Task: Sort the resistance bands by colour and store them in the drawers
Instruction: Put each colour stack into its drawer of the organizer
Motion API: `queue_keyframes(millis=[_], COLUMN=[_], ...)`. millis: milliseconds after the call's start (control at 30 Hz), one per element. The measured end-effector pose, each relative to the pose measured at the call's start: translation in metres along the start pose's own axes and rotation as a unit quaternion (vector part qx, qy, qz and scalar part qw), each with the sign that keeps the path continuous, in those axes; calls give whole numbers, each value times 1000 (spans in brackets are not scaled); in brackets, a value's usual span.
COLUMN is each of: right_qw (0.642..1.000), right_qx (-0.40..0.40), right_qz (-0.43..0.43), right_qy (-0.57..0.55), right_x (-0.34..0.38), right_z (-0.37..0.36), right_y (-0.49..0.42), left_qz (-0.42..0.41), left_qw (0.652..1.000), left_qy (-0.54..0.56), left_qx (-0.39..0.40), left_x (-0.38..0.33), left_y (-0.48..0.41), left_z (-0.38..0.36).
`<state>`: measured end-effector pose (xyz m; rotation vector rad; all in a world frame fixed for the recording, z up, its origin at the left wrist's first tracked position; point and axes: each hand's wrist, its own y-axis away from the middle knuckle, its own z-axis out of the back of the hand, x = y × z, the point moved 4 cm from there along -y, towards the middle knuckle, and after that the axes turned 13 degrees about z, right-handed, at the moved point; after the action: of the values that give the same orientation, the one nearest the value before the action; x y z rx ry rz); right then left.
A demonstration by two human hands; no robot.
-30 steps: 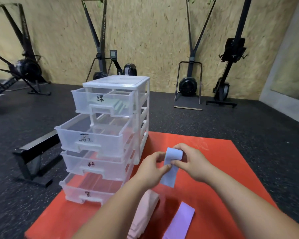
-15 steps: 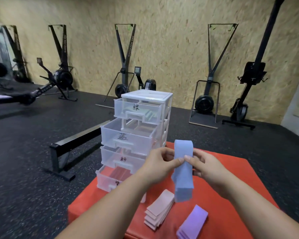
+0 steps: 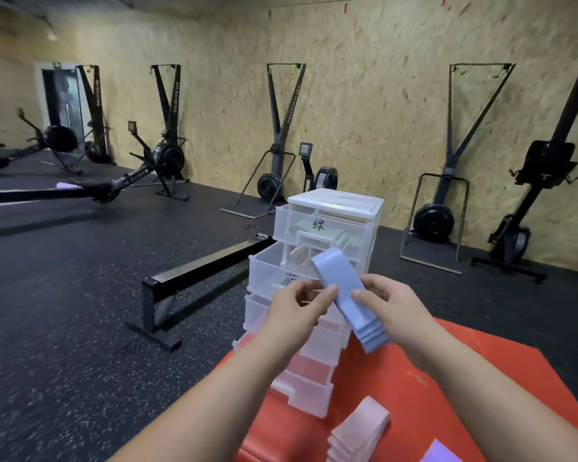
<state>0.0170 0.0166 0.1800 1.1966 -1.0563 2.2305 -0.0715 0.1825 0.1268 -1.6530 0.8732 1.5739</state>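
blue bands [image 3: 343, 286]: stacked bundle, held up just in front of drawer unit [image 3: 334, 203], across 2nd drawer's front.
long axis: tilted; looped end up & toward unit, other end down toward wearer, clear of red mat [image 3: 464, 378].
L hand [image 3: 297, 311]: thumb & fingers pinched on bundle's left edge, mid-length.
R hand [image 3: 394, 305]: same pinch on right edge; both approx. equally near unit.
key relation: 2nd drawer [image 3: 264, 271], marked 蓝, pulled out, right behind & below looped end; prob. short move fwd & down.
top drawer [image 3: 291, 218]: marked 绿, pale green bands [image 3: 339, 236] inside.
2nd drawer contents: can't tell.
lower drawers [image 3: 309, 393]: pulled out; contents unclear thru plastic.
pink stack [image 3: 361, 431], purple band [image 3: 441, 453]: on mat, wearer's side of unit.
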Motion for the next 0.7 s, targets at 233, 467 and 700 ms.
queue_keyframes(millis=[233, 467, 700], right_qw=[970, 877, 916], right_qx=[98, 250, 263], right_qz=[0, 1, -25], right_qy=[221, 411, 302], right_x=[14, 0, -32], right_z=[0, -42, -70], right_y=[-103, -189, -197], left_qz=[13, 2, -59], left_qw=[989, 964, 957], left_qy=[-131, -240, -246], left_qx=[-67, -115, -142], left_x=[22, 48, 56], left_y=[-30, -61, -79], left_z=[58, 84, 91])
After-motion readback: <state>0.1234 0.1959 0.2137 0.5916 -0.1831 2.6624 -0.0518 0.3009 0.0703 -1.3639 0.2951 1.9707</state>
